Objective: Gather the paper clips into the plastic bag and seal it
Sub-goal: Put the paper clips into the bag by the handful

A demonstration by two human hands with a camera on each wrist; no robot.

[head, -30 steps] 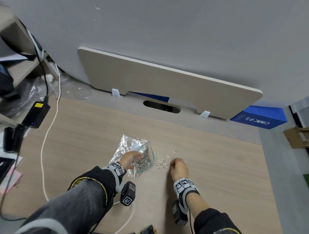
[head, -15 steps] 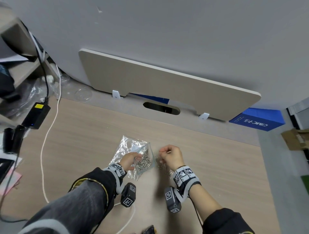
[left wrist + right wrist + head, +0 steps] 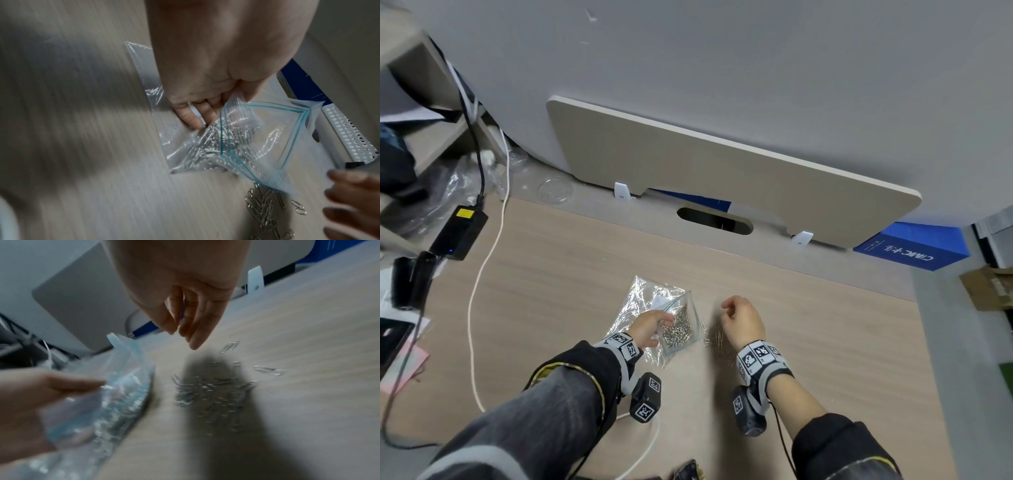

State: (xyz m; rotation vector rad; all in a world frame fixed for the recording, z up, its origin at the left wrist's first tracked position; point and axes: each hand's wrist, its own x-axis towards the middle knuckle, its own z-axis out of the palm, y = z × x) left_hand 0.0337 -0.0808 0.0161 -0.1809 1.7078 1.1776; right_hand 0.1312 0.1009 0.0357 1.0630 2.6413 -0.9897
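Observation:
A clear zip plastic bag [image 3: 679,330] with a blue seal line lies on the wooden desk with its mouth held open, and many silver paper clips sit inside it [image 3: 232,138]. My left hand [image 3: 654,323] pinches the bag's near rim between thumb and fingers [image 3: 197,116]. Loose paper clips [image 3: 714,339] lie in a small pile just right of the bag [image 3: 213,389]. My right hand [image 3: 736,315] hovers above that pile with its fingers [image 3: 193,337] hanging loosely downward, and I see nothing in them. The wrist views are motion-blurred.
A crinkled clear wrapper [image 3: 642,294] lies under the bag's far left. A white cable [image 3: 482,274] and a black power adapter [image 3: 458,233] lie at the left. A beige divider panel [image 3: 722,178] and a cable slot [image 3: 714,221] are behind, and a blue box [image 3: 914,246] sits at the right.
My right hand went from the clip pile to the bag's mouth, then came back right over the pile with its fingers loosened. My left hand kept hold of the bag.

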